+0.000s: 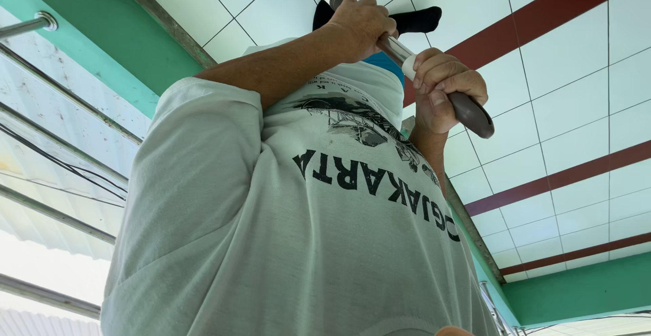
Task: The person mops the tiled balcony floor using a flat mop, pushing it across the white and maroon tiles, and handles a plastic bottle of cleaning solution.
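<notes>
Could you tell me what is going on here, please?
A person in a pale printed T-shirt grips a long pole with both hands raised overhead. One hand holds higher up the shaft, the other hand near its grey lower end. The pole points up toward the white tiled ceiling.

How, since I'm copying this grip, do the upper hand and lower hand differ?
The upper hand grips bare metal on the pole, the lower hand its white sleeve by the dark end cap. The upper hand shows its back, the lower hand its curled fingers. Both are closed around the pole.
</notes>
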